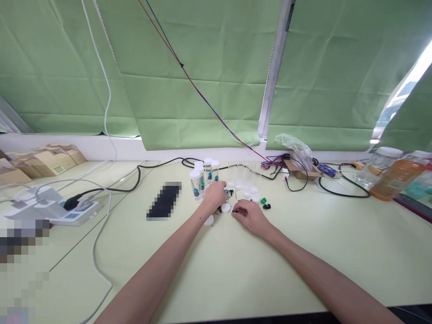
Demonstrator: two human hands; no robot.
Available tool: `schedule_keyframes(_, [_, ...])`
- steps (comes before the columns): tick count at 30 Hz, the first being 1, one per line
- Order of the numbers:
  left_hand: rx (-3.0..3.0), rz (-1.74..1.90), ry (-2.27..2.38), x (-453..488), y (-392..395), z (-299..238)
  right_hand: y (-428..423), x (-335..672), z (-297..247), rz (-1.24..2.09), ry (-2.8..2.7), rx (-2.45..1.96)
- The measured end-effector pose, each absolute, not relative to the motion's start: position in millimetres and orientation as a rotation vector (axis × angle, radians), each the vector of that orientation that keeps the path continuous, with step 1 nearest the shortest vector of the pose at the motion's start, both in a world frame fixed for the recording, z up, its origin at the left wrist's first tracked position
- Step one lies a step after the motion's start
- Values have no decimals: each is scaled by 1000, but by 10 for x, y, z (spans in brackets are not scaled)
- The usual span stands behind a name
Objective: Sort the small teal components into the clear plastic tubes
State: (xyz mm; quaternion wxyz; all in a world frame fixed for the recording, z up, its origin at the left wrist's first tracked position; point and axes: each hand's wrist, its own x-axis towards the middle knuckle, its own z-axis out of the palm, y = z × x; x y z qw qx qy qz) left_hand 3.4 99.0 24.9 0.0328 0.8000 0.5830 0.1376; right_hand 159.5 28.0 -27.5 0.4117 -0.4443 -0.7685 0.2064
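My left hand [215, 196] reaches in beside the capped clear tubes [196, 185], its fingers curled down over small blue and black parts [231, 193]. Whatever those fingers grip is hidden. To its right, my right hand [250, 217] is closed in a pinch, with a small black part [235, 211] showing at the fingertips. Between the hands lies a white round cap [226, 208], and another cap [209, 220] rests below my left wrist. The white-capped tubes stand upright with blue or green pieces inside. Uncapped clear tubes [240, 173] stand behind the hands.
Right of my right hand lie a green piece [263, 201] and black pieces [267, 206]. A blurred dark rectangle [164, 201] is at left, near a power strip [76, 213] with cables. An open cardboard box [302, 171] and an orange bottle [398, 179] are at right.
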Motion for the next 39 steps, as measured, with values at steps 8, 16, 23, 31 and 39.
schedule_keyframes(8, [2447,297,1791,173,1114,221,285,1592,-251,507,-1933,-1131])
schedule_keyframes(16, [2444,330,1807,175,1109,185,294,1596,-261,504,-1935,-1149])
schedule_keyframes(23, [2530,563,1701,112,1025,296,293,1603,-271,512,-1934,-1151])
schedule_keyframes(31, [2574,1058,1263,-112,679,312,305,1605,-274,488,-1936,-1179])
schedule_keyframes(39, [2343,1147,1285,-200,389,74,307,1609,-280,491,-1947,-1178])
